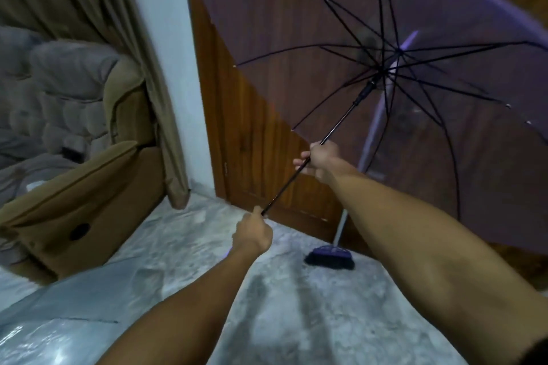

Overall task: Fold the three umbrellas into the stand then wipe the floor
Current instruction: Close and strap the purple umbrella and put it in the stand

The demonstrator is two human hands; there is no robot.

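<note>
1. Left hand [252,233]: extended forward on a straight forearm, fist closed round the near, lower end of the umbrella shaft [299,169]; the handle itself is hidden inside the fist.
2. Right hand [318,160]: held farther and higher than the left, fingers wrapped round the same shaft partway up, the arm reaching in from the lower right.
3. Umbrella [341,24]: transparent, purple-tinted canopy, fully spread, tilted up to the right in front of the wooden door [252,127]; dark ribs are seen radiating from the hub; the upper and right edges of the canopy are cut off by the frame.
4. Broom [330,259]: bristle head set on the floor [267,305] near the door foot; its pale handle is seen blurred through the canopy, the top not made out.
5. Armchair [80,187]: brown, at left, partly cut off; grey cushions upon it are blurred.
6. Curtain [142,53]: hung beside the white wall strip, reaching the floor.
</note>
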